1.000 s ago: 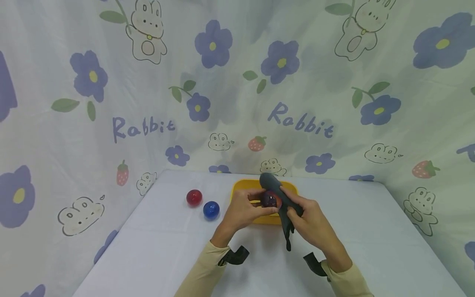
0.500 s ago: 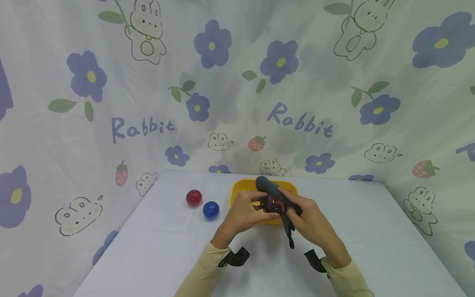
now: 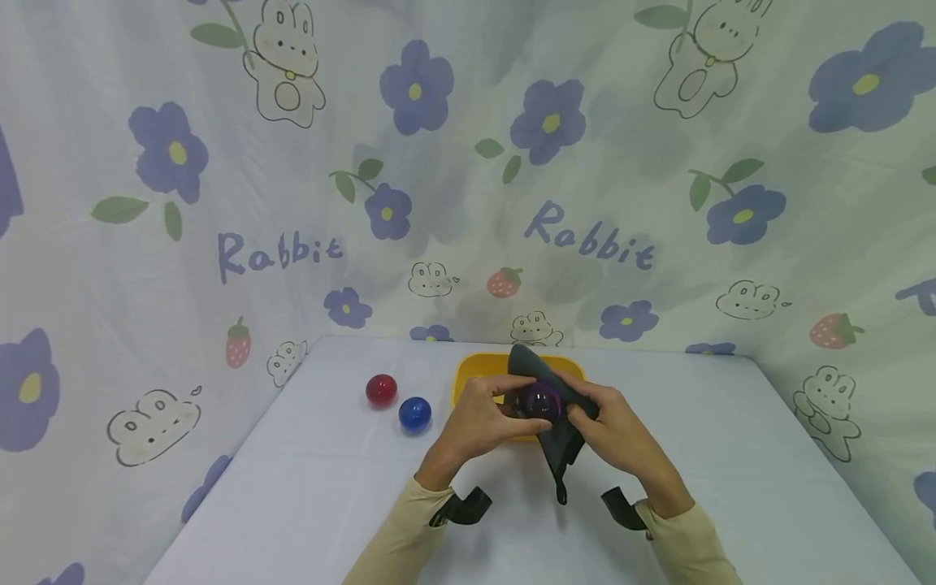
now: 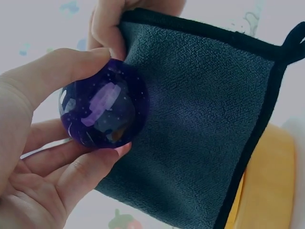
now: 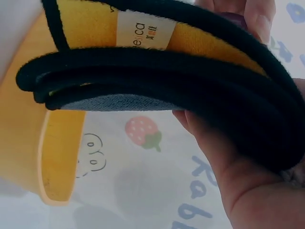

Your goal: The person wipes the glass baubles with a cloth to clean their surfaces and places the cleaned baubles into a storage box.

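My left hand (image 3: 478, 418) grips a glossy purple ball (image 4: 105, 107) between thumb and fingers; pale specks show inside it in the left wrist view. A folded dark grey cloth (image 4: 200, 105) with black edging and a hanging loop is in my right hand (image 3: 617, 426), pinched at one side. The cloth lies right behind the ball, overlapping its edge in the head view. In the right wrist view the cloth (image 5: 143, 71) shows stacked folds, a yellow inner face and a white label (image 5: 143, 29). Both hands are over the near part of a yellow bin (image 3: 471, 370).
A red ball (image 3: 382, 391) and a blue ball (image 3: 415, 415) sit on the white table (image 3: 329, 479), left of the bin. Curtains printed with rabbits and flowers stand behind and at the sides. Dark straps (image 3: 468, 505) stick out at the wrists.
The cloth in my right hand has shifted and spread, showing a wider flap below the ball. The held ball has turned from reddish to purple in view. The loose balls stay put.
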Action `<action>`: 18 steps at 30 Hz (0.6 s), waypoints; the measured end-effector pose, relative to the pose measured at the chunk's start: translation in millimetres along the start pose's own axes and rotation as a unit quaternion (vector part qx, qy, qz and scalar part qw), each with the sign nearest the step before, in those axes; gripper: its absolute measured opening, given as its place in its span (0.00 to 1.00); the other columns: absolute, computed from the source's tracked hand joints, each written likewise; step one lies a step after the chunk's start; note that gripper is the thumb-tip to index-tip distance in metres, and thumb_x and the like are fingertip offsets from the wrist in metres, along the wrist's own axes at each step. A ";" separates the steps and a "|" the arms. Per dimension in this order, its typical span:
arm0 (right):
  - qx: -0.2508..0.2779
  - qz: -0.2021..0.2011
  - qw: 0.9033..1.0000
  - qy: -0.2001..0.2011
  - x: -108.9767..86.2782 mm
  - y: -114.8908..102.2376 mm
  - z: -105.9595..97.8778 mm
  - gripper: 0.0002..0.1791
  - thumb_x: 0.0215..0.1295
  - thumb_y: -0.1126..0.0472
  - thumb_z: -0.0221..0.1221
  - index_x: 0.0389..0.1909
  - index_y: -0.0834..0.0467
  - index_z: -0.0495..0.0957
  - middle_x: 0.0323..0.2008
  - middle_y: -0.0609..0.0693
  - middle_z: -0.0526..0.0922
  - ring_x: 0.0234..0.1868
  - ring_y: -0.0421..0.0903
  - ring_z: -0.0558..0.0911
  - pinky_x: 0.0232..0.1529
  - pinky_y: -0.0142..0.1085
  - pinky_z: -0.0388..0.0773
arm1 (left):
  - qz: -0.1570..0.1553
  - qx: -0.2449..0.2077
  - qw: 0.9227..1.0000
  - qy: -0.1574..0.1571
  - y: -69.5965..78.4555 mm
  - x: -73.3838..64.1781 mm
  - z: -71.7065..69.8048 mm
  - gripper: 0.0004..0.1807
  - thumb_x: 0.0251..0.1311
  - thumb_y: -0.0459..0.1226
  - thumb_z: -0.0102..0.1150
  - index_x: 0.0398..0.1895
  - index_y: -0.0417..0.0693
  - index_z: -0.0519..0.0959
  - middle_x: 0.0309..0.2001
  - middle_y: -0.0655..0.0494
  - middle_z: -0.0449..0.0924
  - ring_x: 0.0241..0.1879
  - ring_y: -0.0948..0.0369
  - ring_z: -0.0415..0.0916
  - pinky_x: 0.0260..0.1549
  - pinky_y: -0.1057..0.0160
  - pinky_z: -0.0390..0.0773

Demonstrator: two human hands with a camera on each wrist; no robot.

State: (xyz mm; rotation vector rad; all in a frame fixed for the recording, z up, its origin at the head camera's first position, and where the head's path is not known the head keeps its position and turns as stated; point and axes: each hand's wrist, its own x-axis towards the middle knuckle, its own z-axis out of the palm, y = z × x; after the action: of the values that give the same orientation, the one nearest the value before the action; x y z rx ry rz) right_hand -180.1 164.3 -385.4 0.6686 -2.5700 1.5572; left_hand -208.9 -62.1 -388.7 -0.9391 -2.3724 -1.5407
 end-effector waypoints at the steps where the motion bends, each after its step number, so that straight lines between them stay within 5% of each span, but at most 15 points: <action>1: 0.007 0.001 1.000 -0.002 0.5 0.4 0.0 0.30 0.72 0.72 0.51 0.75 0.60 0.69 0.55 0.65 0.83 0.33 0.44 0.82 0.27 0.32 0.78 | -0.001 -0.004 1.000 0.000 0.0 0.1 -0.4 0.28 0.47 0.40 0.83 0.54 0.41 0.87 0.48 0.48 0.90 0.43 0.55 0.88 0.37 0.65 0.89; 8: 0.018 0.005 1.000 -0.004 2.1 2.3 -0.1 0.30 0.72 0.72 0.51 0.75 0.63 0.67 0.64 0.69 0.79 0.41 0.45 0.84 0.39 0.29 0.82 | -0.016 -0.046 0.999 -0.004 -1.6 1.1 -1.4 0.29 0.48 0.39 0.82 0.56 0.40 0.85 0.50 0.45 0.89 0.48 0.47 0.88 0.39 0.67 0.89; 18: 0.018 0.022 1.000 0.000 2.0 -0.7 2.1 0.30 0.74 0.69 0.52 0.76 0.65 0.65 0.64 0.68 0.78 0.41 0.45 0.84 0.38 0.30 0.82 | -0.059 -0.095 0.993 0.025 -1.6 2.0 -2.8 0.29 0.50 0.37 0.81 0.58 0.42 0.84 0.57 0.46 0.87 0.54 0.47 0.86 0.46 0.62 0.89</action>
State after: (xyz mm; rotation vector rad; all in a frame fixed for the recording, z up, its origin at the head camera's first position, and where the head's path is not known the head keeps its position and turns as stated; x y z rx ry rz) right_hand -181.2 161.6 -385.2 0.6201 -2.5794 1.6210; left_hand -212.0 -64.1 -387.8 -0.7982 -2.3159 -1.8382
